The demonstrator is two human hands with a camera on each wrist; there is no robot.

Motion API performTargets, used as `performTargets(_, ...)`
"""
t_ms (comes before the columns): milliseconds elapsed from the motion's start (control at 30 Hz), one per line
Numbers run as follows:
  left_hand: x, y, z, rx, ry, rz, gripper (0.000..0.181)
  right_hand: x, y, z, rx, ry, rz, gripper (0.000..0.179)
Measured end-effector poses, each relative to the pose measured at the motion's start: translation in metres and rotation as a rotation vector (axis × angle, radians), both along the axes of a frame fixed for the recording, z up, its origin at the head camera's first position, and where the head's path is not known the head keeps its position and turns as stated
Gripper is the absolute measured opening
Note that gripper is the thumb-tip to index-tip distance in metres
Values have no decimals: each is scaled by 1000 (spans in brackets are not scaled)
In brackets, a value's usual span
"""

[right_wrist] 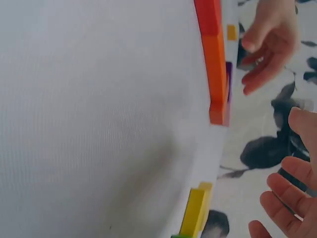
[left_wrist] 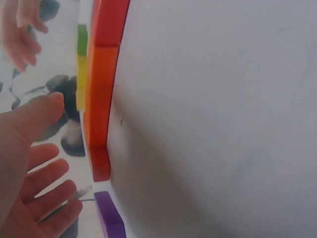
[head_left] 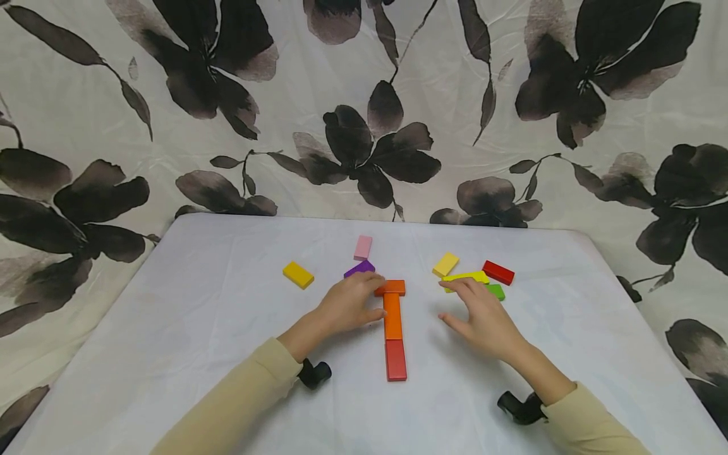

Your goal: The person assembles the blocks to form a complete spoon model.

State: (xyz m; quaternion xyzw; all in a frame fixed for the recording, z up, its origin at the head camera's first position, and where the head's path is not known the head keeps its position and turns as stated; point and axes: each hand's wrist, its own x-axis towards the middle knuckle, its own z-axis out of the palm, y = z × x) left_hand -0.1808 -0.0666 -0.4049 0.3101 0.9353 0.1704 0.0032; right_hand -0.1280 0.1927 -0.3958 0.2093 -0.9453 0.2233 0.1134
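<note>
On the white table, three blocks form a T: an orange crosspiece block (head_left: 396, 288), an orange block (head_left: 392, 321) below it and a red block (head_left: 396, 361) at the foot. My left hand (head_left: 347, 304) is beside the crosspiece, its fingertips overlapping its left end in the head view. In the left wrist view its fingers are spread and hold nothing. Behind those fingers lies a purple block (head_left: 358, 269), partly hidden. My right hand (head_left: 486, 322) hovers by a long yellow block (head_left: 472, 277) and a green block (head_left: 497, 291), fingers loosely spread and holding nothing in the right wrist view.
Beside the long yellow block lie a shorter yellow block (head_left: 445, 264) and a dark red block (head_left: 498, 272). A pink block (head_left: 363, 247) sits behind the purple one. Another yellow block (head_left: 298, 275) lies to the left. Floral cloth (head_left: 273, 202) hangs beyond the table's back edge.
</note>
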Motion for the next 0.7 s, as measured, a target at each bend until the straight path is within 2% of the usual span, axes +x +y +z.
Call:
performTargets(233,15,3,-5,-81,7,-64,68,-6,21,-2,-12,-53,-128,54)
performTargets(367,21,4,-6,-111,9,-74,74,-7,34,-6,-9,-80,-189,56)
performTargets(700,24,3,-12,-184,36,-104,80,-12,61,-15,33,-115,-322,59)
